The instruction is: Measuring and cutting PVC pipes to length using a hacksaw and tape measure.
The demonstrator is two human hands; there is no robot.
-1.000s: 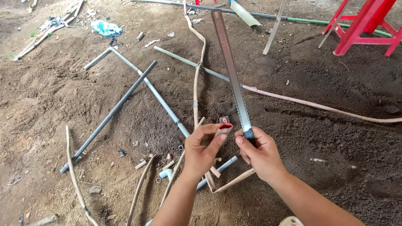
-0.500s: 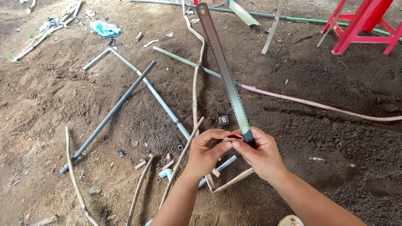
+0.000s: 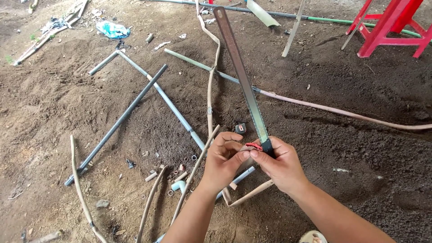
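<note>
Both hands meet low in the middle, over bare dirt. The right hand (image 3: 282, 167) has its fingers curled round the bottom end of a long saw blade (image 3: 240, 74), pinching it where the dark end meets the palm. The blade rises away from the hands, tilted up and to the left, its tip reaching toward the far edge of the ground. The left hand (image 3: 222, 161) is pressed in close, touching the right, thumb and forefinger pinched on a small red piece (image 3: 254, 146) right at the blade's base. What the red piece is, I cannot tell; it is too small.

Under the hands, a bent tan strip (image 3: 249, 194) lies on the ground, and beside it a short blue-grey pipe (image 3: 237, 178). Just beyond the left hand's knuckles sits a small dark block (image 3: 240, 128) on the dirt, near but apart from the blade.

On the left half of the ground, two long grey pipes (image 3: 118, 126) cross each other, one running toward the near left, the other slanting down to the hands. A thin pale stick (image 3: 210, 85) runs up the middle. A pinkish hose (image 3: 342, 112) trails off to the right edge. A red stool (image 3: 389, 24) stands at the far right corner, and a blue wrapper (image 3: 113, 30) lies at the far left. Small white pipe offcuts (image 3: 179, 184) are scattered just left of the left forearm.
</note>
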